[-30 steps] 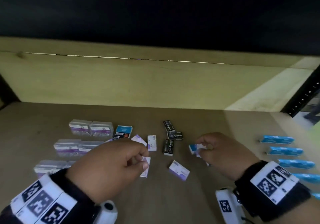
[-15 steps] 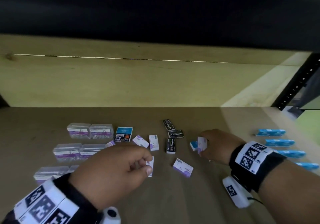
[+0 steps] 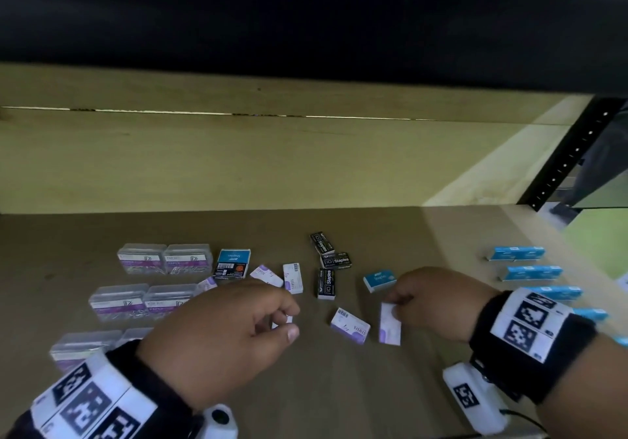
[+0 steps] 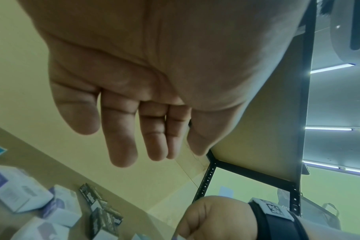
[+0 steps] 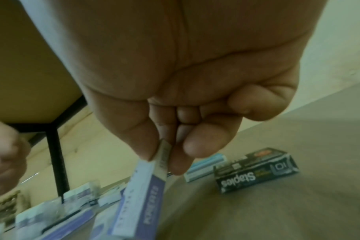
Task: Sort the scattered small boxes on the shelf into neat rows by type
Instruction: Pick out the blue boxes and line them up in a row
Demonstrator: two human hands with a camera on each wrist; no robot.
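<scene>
My right hand (image 3: 396,302) pinches one end of a white and purple staples box (image 3: 389,324) between thumb and fingers, low over the shelf; the right wrist view shows the hand (image 5: 162,159) holding the box (image 5: 142,186) by its end. It hangs just right of another white and purple box (image 3: 350,325) that lies flat. My left hand (image 3: 289,319) hovers loosely curled over the shelf; the left wrist view shows its fingers (image 4: 121,146) relaxed and holding nothing. Two more white and purple boxes (image 3: 293,277) lie beyond it, and a sliver of white shows under its fingers.
Three black Staples boxes (image 3: 328,284) lie scattered mid-shelf, with a blue box (image 3: 379,280) beside them. Clear paper-clip boxes (image 3: 164,258) stand in rows at left, next to a blue and black box (image 3: 232,263). Blue boxes (image 3: 516,254) line the right side. A wooden back wall (image 3: 272,160) closes the shelf.
My right hand lifted the white and purple box from beside the blue box and brought it nearer, next to the flat white and purple box. The left hand stayed about where it was.
</scene>
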